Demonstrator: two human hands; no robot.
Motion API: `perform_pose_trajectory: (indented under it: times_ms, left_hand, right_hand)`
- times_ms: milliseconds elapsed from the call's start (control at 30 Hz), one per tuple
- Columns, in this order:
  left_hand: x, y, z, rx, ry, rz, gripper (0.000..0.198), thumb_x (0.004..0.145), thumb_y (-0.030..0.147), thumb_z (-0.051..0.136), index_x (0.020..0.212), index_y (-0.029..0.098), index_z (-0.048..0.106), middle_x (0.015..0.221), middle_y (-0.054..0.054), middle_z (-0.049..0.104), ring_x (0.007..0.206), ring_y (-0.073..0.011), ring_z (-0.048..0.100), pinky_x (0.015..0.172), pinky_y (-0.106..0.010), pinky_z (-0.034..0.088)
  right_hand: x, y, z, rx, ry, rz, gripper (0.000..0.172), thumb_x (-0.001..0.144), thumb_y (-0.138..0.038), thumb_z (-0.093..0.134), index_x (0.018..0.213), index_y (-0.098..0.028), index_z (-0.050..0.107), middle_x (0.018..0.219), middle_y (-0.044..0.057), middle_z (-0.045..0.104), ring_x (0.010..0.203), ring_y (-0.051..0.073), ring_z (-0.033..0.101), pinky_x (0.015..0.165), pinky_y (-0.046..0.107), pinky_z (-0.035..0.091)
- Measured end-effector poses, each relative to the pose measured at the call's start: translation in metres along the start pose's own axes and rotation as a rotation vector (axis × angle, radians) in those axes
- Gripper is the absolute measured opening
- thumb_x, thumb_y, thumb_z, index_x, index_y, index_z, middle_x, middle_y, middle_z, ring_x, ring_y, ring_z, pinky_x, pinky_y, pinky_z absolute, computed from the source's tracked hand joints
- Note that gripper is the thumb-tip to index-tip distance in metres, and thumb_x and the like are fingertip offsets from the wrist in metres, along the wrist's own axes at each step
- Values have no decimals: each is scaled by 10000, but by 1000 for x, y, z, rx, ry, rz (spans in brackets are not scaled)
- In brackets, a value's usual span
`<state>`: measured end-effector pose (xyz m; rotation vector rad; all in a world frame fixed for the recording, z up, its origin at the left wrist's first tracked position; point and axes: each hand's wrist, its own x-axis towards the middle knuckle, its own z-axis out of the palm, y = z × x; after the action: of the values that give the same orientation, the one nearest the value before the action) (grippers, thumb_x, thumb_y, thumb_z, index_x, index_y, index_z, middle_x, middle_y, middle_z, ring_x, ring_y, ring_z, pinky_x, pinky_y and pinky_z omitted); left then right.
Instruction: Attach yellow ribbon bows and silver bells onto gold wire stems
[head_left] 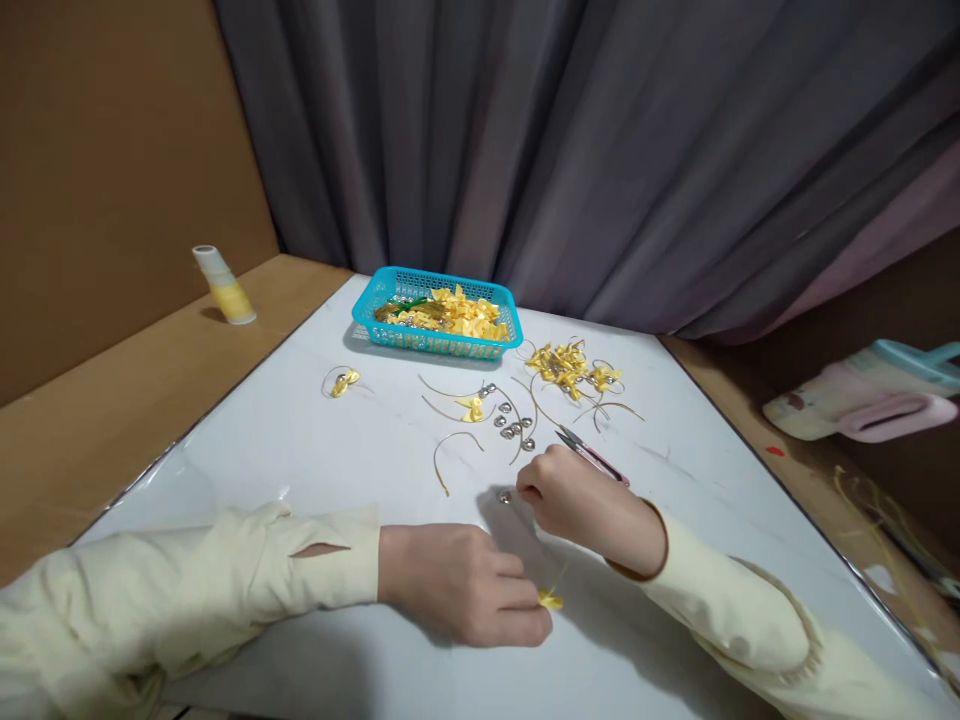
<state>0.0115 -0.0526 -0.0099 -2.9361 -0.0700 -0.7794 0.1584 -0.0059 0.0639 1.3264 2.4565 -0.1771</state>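
Observation:
My left hand point(480, 588) is closed low over the table, with a small yellow ribbon bow point(550, 600) showing at its fingertips. A thin strand stands up from that bow. Further up and to the right, my right hand point(559, 488) is curled shut; its fingertips are turned away, so anything in them is hidden. Just left of it lies a single silver bell point(505, 496). Beyond that are several more silver bells point(511, 431), another yellow bow point(472, 408) and loose gold cords point(442, 455). Thread snips point(592, 456) lie right behind my right hand.
A blue plastic basket point(435, 345) of yellow bows stands at the back of the white table point(300, 450). Right of it is a pile of corded bows point(562, 365); one more bow point(343, 382) lies left. A yellow-white tube point(225, 288) and a tumbler point(862, 390) flank the table.

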Motion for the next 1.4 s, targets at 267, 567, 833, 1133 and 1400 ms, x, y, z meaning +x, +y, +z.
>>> perform_pose_trajectory:
  times_ms: [267,567,833,1133,1400]
  left_hand:
    - [-2,-1,1,-1,7,6,125,858,118,460,897,109,579,651,-8,512,560,-118,407,410,-275,265]
    - [-1,-4,5,16,-57,-135,149,823,80,424,891,106,555,709,-39,537,662,-161,441,733,-389,378]
    - [0,2,4,-77,-169,-315,211,762,47,418,924,111,537,786,-70,541,761,-200,465,844,-407,359]
    - [-2,6,0,-34,-101,-286,210,776,46,400,922,101,542,721,-49,510,669,-170,411,820,-405,360]
    - [2,11,-1,2,-124,-148,142,841,106,416,840,106,558,683,-30,466,583,-147,362,561,-302,320]
  right_hand:
    - [4,-2,-2,-28,-52,-26,240,639,-14,459,631,-110,678,556,55,579,417,72,315,415,237,140]
    - [3,-9,4,-11,-43,-44,218,734,-109,486,622,-109,674,554,73,594,423,78,311,421,226,186]
    - [1,-2,6,3,-40,-54,201,674,-20,475,551,-119,599,486,17,483,421,64,228,422,220,168]
    - [-1,10,14,133,104,-49,227,663,-2,485,485,-135,532,433,-22,402,421,59,196,438,225,154]
    - [8,17,20,643,292,-326,190,795,-97,536,767,-171,709,1003,61,649,793,117,610,714,217,435]
